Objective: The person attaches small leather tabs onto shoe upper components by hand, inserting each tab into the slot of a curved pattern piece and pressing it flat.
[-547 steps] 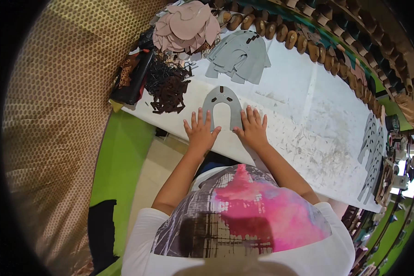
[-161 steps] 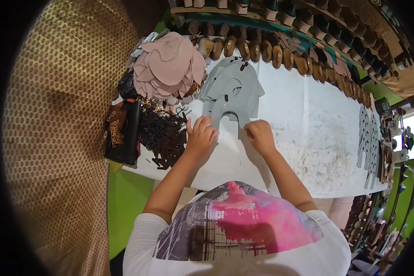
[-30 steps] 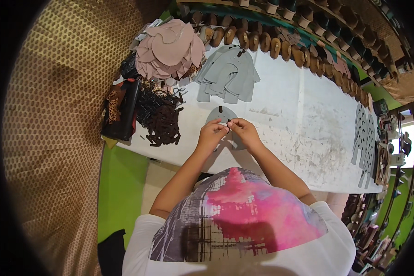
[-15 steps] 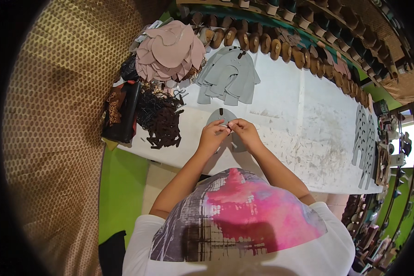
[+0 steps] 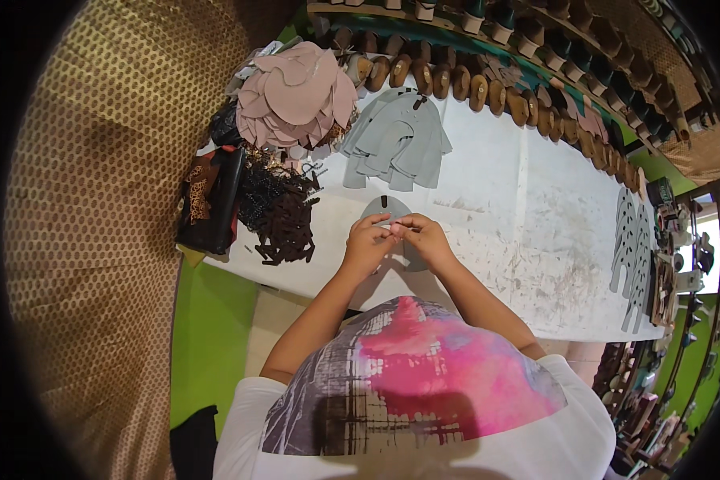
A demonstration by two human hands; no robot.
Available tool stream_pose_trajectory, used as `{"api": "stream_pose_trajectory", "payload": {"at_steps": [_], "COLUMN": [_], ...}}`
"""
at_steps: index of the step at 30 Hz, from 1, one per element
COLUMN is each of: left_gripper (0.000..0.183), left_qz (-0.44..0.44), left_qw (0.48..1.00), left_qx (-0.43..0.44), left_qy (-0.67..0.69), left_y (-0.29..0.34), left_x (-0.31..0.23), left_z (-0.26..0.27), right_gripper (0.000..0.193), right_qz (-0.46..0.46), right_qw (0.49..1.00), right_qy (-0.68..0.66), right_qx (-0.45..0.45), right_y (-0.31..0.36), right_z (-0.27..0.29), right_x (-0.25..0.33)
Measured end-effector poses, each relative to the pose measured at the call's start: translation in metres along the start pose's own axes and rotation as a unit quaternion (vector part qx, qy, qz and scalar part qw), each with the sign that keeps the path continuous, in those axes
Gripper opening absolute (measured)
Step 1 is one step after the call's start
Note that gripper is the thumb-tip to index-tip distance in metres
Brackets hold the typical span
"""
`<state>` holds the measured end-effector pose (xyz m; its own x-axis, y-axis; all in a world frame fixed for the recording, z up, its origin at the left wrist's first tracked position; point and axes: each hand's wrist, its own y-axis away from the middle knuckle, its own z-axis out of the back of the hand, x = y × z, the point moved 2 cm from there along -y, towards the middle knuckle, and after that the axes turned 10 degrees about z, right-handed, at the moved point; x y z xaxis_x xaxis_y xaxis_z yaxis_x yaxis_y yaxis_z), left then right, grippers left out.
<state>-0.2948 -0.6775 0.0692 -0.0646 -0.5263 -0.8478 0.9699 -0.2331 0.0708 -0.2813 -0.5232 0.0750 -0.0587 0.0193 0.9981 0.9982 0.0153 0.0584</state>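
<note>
My left hand [image 5: 366,245] and my right hand [image 5: 425,238] meet at the fingertips over a grey U-shaped cut piece [image 5: 397,207] on the white table. Both hands are pinched closed; whatever is between the fingers is too small and hidden to name. A short dark strip [image 5: 384,202] shows at the top of the curved piece, just beyond my fingers. Behind it lies a loose pile of similar grey pieces [image 5: 376,148], the top one bearing a dark strip. Left of my hands is a heap of short dark brown strips [image 5: 288,232].
Pink cut pieces [image 5: 296,92] are stacked at the far left, near black beaded trims [image 5: 258,188] and a black case [image 5: 226,192]. Brown shoe lasts [image 5: 478,92] line the table's back edge. Slotted grey pieces [image 5: 628,240] lie at the right end of the white table [image 5: 552,240].
My fingers have shifted slightly, with the right fingertips now closer against the left ones. The view has tilted a little, so the table things sit lower. The pieces stay where they were.
</note>
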Motion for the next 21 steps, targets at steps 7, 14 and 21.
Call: {"api": "stream_pose_trajectory", "payload": {"at_steps": [7,14,21], "left_gripper": [0.017,0.018,0.02], "left_qz": [0.059,0.044,0.096], "left_qw": [0.994,0.994,0.985], "left_qx": [0.037,0.046,0.079], "left_qy": [0.083,0.085,0.116], "left_y": [0.002,0.005,0.011], "left_x": [0.005,0.003,-0.006], "left_z": [-0.004,-0.002,-0.004], "right_gripper": [0.019,0.016,0.02], "right_qz": [0.021,-0.034,0.034], "right_qw": [0.999,0.999,0.998], "right_qy": [0.012,-0.02,0.05], "right_qx": [-0.026,0.016,-0.006], "right_y": [-0.001,0.0,0.003], "right_z": [0.006,0.008,0.008], "right_x": [-0.008,0.004,0.003]}}
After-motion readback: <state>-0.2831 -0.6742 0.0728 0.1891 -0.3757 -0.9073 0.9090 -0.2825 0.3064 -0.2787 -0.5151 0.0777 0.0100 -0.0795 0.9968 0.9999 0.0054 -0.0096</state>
